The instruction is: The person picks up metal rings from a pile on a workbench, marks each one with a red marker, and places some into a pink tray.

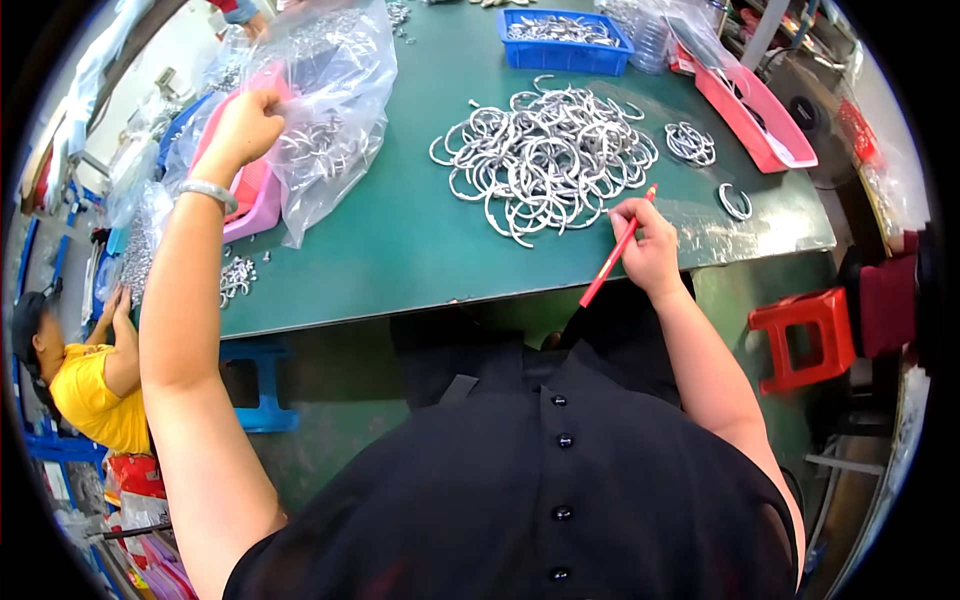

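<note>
My right hand (648,243) holds a red pencil (610,264) at the table's near edge, its upper end pointing at a big heap of silvery, C-shaped metal rings (550,165). To the right lie a small pile of the same rings (690,144) and one separate ring (734,202). At the left, my left hand (245,130) is closed over a pink bin (262,200), against the side of a clear plastic bag (345,110) with metal pieces in it. What its curled fingers hold, if anything, is hidden. A bangle circles that wrist.
A blue tray (567,42) of metal parts stands behind the heap. Another pink bin (765,125) sits at the table's right edge. Loose small parts (237,278) lie near the left corner. A person in yellow (100,395) works at far left; a red stool (805,335) stands at right.
</note>
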{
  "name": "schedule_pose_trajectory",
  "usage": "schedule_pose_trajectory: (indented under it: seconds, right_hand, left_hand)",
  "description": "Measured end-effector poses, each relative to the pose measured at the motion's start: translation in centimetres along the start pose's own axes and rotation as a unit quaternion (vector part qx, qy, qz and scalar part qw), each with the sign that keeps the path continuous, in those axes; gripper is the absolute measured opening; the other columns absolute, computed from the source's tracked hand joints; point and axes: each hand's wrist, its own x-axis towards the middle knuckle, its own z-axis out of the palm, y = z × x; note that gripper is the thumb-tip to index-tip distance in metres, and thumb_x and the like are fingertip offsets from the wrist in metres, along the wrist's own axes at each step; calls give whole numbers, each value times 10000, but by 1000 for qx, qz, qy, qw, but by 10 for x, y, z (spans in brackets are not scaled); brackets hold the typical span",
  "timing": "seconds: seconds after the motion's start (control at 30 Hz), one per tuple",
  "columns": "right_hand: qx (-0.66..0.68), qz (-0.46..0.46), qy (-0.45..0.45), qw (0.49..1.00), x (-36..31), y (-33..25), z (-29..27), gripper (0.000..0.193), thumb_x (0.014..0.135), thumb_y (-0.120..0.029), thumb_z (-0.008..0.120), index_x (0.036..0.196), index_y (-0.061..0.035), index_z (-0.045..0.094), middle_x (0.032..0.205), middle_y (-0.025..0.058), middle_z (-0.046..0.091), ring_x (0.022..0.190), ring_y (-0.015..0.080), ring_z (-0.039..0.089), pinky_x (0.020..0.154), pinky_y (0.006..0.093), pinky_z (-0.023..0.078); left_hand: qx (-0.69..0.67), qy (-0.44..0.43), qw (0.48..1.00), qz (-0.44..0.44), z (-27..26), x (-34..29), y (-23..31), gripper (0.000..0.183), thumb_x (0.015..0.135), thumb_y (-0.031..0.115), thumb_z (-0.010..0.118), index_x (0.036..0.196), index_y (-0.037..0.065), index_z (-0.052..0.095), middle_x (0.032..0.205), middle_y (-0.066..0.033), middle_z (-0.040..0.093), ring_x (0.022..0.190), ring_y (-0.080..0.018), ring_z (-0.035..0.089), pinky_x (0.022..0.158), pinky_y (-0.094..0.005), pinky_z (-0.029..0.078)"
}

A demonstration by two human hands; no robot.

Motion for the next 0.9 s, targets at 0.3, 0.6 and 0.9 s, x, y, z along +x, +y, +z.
schedule_pose_trajectory:
  seconds: [0.3, 0.6, 0.9]
  right_hand:
    - [-43, 34, -12, 998, -5, -8, 1, 69, 759, -32, 601, 787, -34, 538, 645, 84, 533, 526, 184, 504, 504, 271, 413]
    - [-61, 38, -13, 997, -3, -12, 5, 67, 756, -27, 608, 785, -27, 548, 656, 73, 535, 533, 169, 503, 507, 265, 421]
    - [-23, 26, -31, 999, -3, -6, 2, 66, 752, -18, 611, 787, -30, 556, 677, 76, 553, 570, 187, 534, 534, 275, 429]
  left_hand:
    - [-236, 366, 882, 181, 42, -72, 74, 296, 718, 61, 575, 1014, 74, 576, 927, -107, 574, 660, -223, 548, 592, -300, 447]
    - [-397, -46, 914, 65, 126, -72, 164, 261, 763, 253, 608, 832, 3, 644, 679, -92, 625, 601, -144, 577, 588, -279, 463]
    - [-396, -152, 905, 25, 137, -53, 194, 242, 780, 224, 592, 694, -2, 595, 563, -37, 536, 519, -112, 472, 500, -282, 395]
